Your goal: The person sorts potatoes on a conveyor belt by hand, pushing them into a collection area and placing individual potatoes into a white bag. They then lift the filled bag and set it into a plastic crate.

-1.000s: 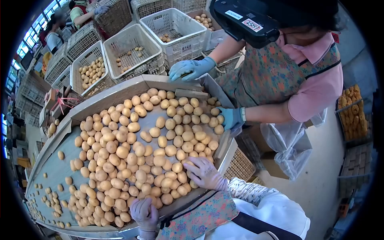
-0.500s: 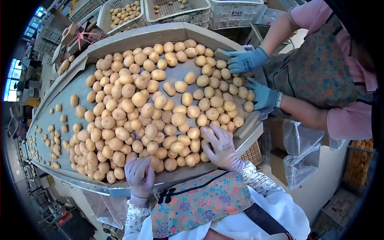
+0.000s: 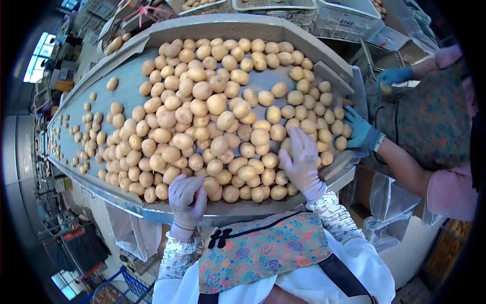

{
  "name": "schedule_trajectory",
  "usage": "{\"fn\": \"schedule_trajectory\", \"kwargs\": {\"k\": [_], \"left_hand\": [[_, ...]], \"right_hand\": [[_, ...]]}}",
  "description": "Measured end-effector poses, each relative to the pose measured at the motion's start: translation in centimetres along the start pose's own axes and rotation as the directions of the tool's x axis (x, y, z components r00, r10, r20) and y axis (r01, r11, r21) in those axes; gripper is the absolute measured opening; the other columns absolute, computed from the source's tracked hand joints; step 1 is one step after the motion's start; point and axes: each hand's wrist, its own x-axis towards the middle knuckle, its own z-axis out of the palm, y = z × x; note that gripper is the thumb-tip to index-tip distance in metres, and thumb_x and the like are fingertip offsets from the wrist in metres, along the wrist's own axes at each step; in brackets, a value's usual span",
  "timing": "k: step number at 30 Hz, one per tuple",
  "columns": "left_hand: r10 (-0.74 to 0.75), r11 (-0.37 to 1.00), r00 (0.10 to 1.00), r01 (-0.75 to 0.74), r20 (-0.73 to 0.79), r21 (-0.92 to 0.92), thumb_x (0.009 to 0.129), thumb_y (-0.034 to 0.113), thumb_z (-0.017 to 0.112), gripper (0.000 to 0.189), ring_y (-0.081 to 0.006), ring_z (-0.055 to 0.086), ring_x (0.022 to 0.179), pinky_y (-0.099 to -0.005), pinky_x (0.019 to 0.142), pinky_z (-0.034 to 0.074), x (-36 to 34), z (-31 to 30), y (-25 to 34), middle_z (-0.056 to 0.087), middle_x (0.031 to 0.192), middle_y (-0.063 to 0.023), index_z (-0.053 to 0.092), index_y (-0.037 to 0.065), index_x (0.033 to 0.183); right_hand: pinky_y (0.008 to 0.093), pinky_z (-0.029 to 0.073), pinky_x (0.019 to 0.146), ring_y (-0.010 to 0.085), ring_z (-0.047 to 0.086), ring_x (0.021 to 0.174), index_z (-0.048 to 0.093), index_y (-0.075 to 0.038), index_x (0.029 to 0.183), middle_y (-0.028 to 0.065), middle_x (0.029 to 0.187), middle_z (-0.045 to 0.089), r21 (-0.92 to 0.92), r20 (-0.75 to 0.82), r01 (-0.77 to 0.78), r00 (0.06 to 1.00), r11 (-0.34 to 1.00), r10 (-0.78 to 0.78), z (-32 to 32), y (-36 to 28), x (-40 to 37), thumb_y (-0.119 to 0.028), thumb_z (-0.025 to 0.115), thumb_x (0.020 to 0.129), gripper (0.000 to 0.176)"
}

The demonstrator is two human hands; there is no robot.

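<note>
A large heap of potatoes (image 3: 201, 91) covers the metal-rimmed sorting table (image 3: 217, 24). My left hand (image 3: 187, 200), in a pale glove, is at the near rim beside the front potatoes. Its fingers are curled in, and whatever may be inside them is hidden. My right hand (image 3: 304, 162), gloved alike, reaches over the potatoes at the near right. Its fingers are stretched out and rest against the potatoes, with none gripped.
Across the right end stands a co-worker; one blue-gloved hand (image 3: 360, 129) touches the potatoes, the other (image 3: 395, 78) holds what looks like a potato. White crates (image 3: 344, 19) stand behind the table. Clear plastic bags (image 3: 132, 230) hang below its near side.
The camera view has shifted, so the table sits differently in it. My right hand has reached farther over the potatoes. One hand of the co-worker has drawn back from the table.
</note>
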Motion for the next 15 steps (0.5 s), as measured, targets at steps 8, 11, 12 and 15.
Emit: {"fn": "schedule_trajectory", "kwargs": {"k": [8, 11, 12, 15], "left_hand": [[-0.011, 1.0, 1.0, 0.011, 0.025, 0.019, 0.079, 0.002, 0.076, 0.031, -0.026, 0.069, 0.1, -0.0453, 0.103, 0.049, 0.2, -0.1, 0.1, 0.075, 0.105, -0.0059, 0.073, 0.008, 0.109], [0.019, 1.0, 1.0, -0.019, 0.0, -0.002, 0.079, 0.002, 0.075, 0.031, -0.0261, 0.07, 0.101, -0.0456, 0.103, 0.049, 0.1, -0.1, -0.1, 0.075, 0.106, -0.0061, 0.073, 0.008, 0.109], [0.017, 1.0, 1.0, -0.017, 0.011, 0.009, 0.079, 0.002, 0.075, 0.031, -0.026, 0.07, 0.103, -0.0464, 0.103, 0.049, -0.2, -0.2, -0.4, 0.076, 0.107, -0.0064, 0.073, 0.008, 0.11], [-0.069, 0.995, 0.977, 0.08, -0.203, 0.05, 0.082, -0.004, 0.07, 0.024, -0.0358, 0.068, 0.096, -0.0514, 0.097, 0.051, -1.0, -0.9, 1.4, 0.072, 0.103, -0.0155, 0.071, 0.0, 0.106]], "right_hand": [[0.0572, 0.036, 0.111, 0.0386, 0.054, 0.125, 0.063, -0.015, 0.135, 0.0197, 0.14, 0.053, 0.123, 0.163, 0.156, 0.971, 0.98, -0.175, 1.5, 0.6, 1.0, -0.028, 0.074, 0.087, 0.052], [0.0533, 0.039, 0.108, 0.0379, 0.055, 0.122, 0.063, -0.008, 0.133, 0.0195, 0.136, 0.056, 0.152, 0.085, 0.027, 0.996, 0.988, -0.04, 0.5, 1.8, -1.4, -0.025, 0.074, 0.086, 0.051], [0.0497, 0.041, 0.107, 0.0376, 0.055, 0.122, 0.062, -0.001, 0.13, 0.0195, 0.133, 0.058, 0.078, 0.077, 0.097, 0.992, 0.992, -0.103, -0.4, 1.6, -3.1, -0.024, 0.074, 0.085, 0.052], [0.0519, 0.043, 0.107, 0.039, 0.057, 0.122, 0.063, -0.002, 0.13, 0.0199, 0.131, 0.061, 0.104, 0.127, 0.177, 0.974, 0.979, -0.19, -1.9, 2.3, -7.0, -0.02, 0.073, 0.084, 0.05]]}}
